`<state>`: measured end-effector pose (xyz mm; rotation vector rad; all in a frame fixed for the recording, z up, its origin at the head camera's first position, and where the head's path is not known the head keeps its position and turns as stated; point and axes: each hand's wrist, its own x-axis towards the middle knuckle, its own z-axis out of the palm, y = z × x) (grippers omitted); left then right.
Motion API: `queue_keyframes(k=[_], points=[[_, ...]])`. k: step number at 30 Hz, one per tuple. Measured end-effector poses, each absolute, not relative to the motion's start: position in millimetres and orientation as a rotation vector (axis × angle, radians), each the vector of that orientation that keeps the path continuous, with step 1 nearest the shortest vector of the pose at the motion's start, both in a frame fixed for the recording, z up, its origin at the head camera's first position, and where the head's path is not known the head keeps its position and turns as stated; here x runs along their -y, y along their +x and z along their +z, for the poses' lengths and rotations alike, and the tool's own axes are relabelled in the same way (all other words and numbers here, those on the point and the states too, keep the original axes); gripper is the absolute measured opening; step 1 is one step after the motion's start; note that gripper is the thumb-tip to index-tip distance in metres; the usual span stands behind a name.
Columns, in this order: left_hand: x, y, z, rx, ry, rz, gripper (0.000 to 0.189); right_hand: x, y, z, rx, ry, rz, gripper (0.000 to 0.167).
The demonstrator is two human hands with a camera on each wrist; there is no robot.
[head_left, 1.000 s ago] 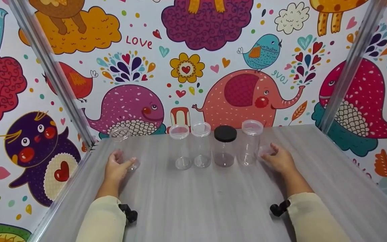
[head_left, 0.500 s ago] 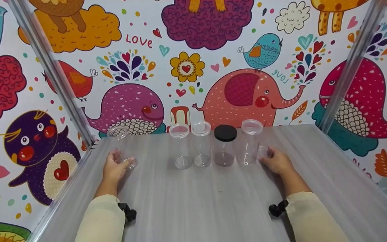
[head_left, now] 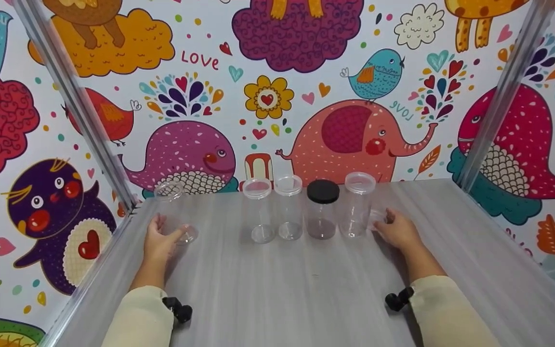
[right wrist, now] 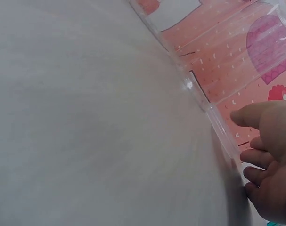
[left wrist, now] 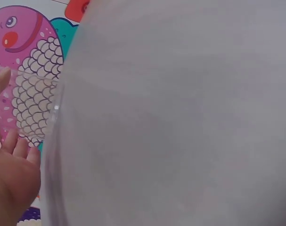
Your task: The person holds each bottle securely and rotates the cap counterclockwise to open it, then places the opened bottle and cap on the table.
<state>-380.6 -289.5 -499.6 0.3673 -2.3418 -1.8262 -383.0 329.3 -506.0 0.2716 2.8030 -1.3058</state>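
Note:
Around the lower part of a clear plastic jar [head_left: 170,205] at the far left, my left hand [head_left: 159,241] has its thumb and fingers on opposite sides. That jar stands upright and lidless; in the left wrist view its clear wall [left wrist: 34,103] lies between thumb and fingers. At the right, my right hand [head_left: 398,231] holds a clear lid [head_left: 376,219] by its edge, low at the table. The lid is beside a tall clear jar [head_left: 357,209]; the right wrist view shows the lid [right wrist: 223,129] close to the fingertips.
A black-lidded jar [head_left: 323,212] and two clear jars, one on the left [head_left: 259,212] and one nearer it [head_left: 289,207], stand upright in a row with the tall jar. Behind the grey table [head_left: 297,289] rises a cartoon-printed wall [head_left: 268,48], with metal posts at both corners.
The left jar has shifted slightly left, and my left hand has moved left with it. My right hand and the lid have come a little left, towards the tall jar.

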Motion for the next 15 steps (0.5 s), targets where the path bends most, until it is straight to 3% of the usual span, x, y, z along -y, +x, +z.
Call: queue_keyframes(k=[9,15], points=[[275,-368,-478,2.086,0.331,-1.744,0.110,-324,-377,-488,-2.763,0.330,-1.527,0.079],[256,-359,-470,1.848,0.189,-1.525,0.094,-323,-374,-478,-2.743,0.351,-1.614,0.078]])
